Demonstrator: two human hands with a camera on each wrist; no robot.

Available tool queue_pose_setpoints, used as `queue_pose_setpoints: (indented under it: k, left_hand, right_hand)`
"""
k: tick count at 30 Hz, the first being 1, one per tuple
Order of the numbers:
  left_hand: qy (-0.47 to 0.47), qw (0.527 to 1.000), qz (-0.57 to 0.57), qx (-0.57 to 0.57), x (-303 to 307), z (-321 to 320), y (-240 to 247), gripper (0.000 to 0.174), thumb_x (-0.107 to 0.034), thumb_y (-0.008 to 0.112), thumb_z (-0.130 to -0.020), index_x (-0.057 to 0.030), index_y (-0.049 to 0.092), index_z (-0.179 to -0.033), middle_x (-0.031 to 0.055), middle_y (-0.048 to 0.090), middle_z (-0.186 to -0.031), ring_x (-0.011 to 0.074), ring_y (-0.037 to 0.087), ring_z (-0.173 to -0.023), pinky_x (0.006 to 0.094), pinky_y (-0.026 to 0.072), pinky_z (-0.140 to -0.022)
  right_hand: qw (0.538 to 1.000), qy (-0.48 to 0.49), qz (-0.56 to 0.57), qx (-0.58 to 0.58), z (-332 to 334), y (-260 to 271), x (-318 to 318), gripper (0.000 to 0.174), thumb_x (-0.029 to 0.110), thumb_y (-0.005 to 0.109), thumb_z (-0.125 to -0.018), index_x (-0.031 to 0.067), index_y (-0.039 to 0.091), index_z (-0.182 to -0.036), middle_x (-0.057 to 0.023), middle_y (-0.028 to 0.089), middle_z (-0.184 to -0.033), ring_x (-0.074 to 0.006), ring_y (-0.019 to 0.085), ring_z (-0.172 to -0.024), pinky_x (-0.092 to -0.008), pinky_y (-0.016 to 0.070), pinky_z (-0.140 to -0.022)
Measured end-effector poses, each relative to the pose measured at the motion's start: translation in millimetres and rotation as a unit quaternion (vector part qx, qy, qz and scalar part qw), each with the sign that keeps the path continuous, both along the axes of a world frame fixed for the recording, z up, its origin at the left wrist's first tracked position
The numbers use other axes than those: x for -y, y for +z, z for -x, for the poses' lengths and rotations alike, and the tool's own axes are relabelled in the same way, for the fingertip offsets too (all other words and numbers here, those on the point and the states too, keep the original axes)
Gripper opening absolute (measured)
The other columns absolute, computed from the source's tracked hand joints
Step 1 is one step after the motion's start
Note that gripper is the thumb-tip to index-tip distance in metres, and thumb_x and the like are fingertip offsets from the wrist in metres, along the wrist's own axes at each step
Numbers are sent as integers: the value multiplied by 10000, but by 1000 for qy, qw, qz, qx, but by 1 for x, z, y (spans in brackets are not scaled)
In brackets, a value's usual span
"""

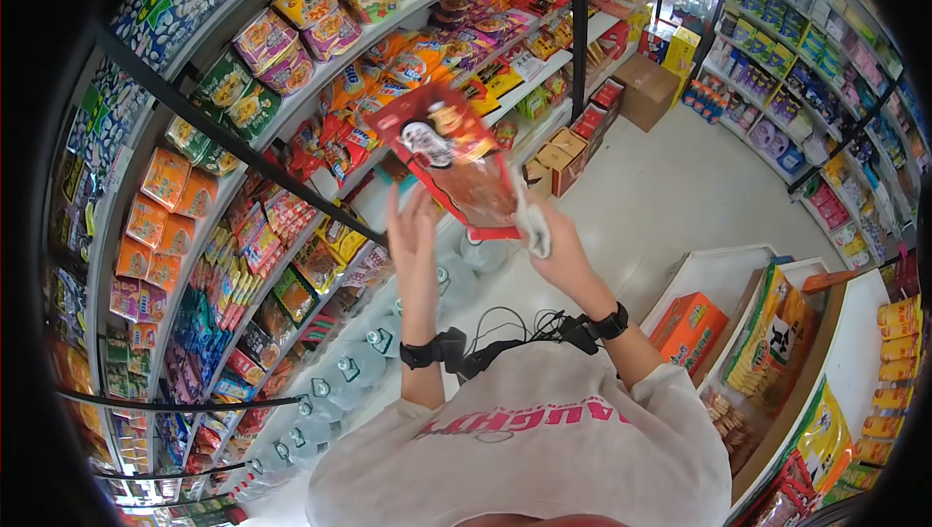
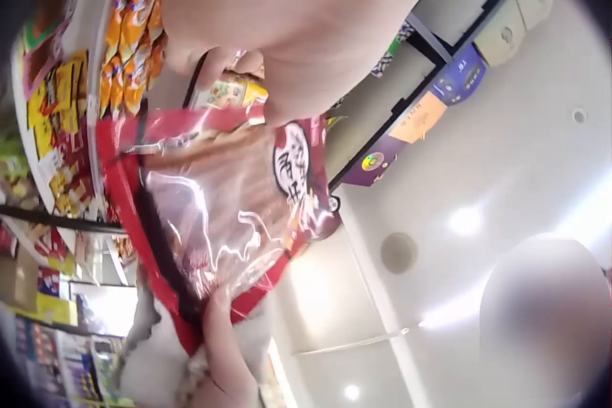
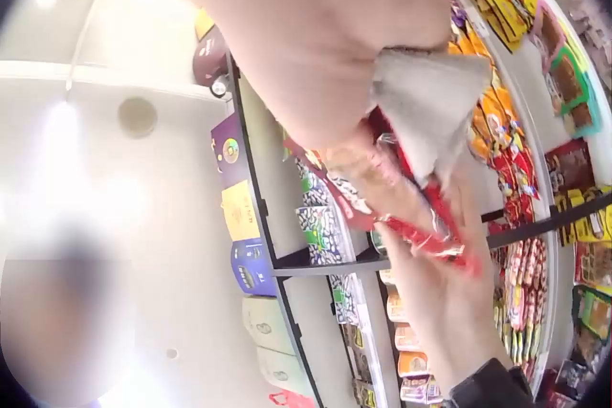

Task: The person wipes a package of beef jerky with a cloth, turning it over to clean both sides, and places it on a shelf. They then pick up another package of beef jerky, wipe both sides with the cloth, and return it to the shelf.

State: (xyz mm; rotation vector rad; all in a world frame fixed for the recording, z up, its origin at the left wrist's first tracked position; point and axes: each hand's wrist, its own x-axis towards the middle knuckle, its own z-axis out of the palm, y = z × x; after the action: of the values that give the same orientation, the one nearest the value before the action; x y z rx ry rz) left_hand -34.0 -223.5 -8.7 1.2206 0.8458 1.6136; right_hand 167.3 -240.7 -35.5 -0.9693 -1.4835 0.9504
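A glossy red food packet with a clear window is held up in front of the shelves. Brown contents show through the window in the left wrist view. My right hand grips one corner of the packet, its thumb lying on the front. A greyish-white cloth is bunched in that same hand, and in the right wrist view it hangs beside the packet. My left hand is at the packet's other side, fingers straight and pointing up, right at its edge in the right wrist view.
Shelves with packaged noodles and bagged snacks curve along the left. Large water bottles line the floor beneath. Cardboard boxes stand at the back. A white display unit holding an orange box is at the right.
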Motion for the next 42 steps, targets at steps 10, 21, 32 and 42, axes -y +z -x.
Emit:
queue_pose_setpoints:
  k: [10, 21, 32, 42]
  left_hand:
    - [-54, 943, 140, 296, 18, -58, 8, 606, -553, 410, -1027, -74, 476, -1393, 100, 572, -1363, 256, 573, -1225, 416, 449, -1055]
    - [8, 951, 94, 295, -8, -62, -17, 677, -604, 445, -993, -73, 470, -1412, 82, 569, -1376, 259, 558, -1235, 404, 426, -1067]
    - [24, 949, 98, 300, 1, -108, 13, 680, -582, 356, -1029, -72, 372, -1479, 119, 488, -1461, 309, 503, -1313, 458, 391, -1114]
    - [6, 975, 189, 119, 4, -97, -8, 685, -588, 291, -1043, -86, 352, -1505, 96, 483, -1456, 231, 489, -1317, 401, 405, -1103]
  right_hand:
    - [950, -77, -220, 208, 21, 20, 3, 707, 258, 596, -936, 10, 301, -1529, -308, 377, -1490, -496, 329, -1394, -509, 272, -1149]
    - [935, 33, -275, 221, 8, -9, 10, 650, 355, 553, -942, 69, 395, -1504, -250, 297, -1563, -440, 235, -1468, -587, 161, -1188]
    - [993, -66, -94, -1, -23, -28, -25, 565, 273, 534, -980, 41, 418, -1482, -258, 344, -1527, -451, 241, -1458, -543, 191, -1185]
    - [965, 42, -227, 122, -14, 11, -31, 539, 272, 551, -954, 113, 482, -1464, -270, 265, -1573, -453, 227, -1466, -569, 176, -1182]
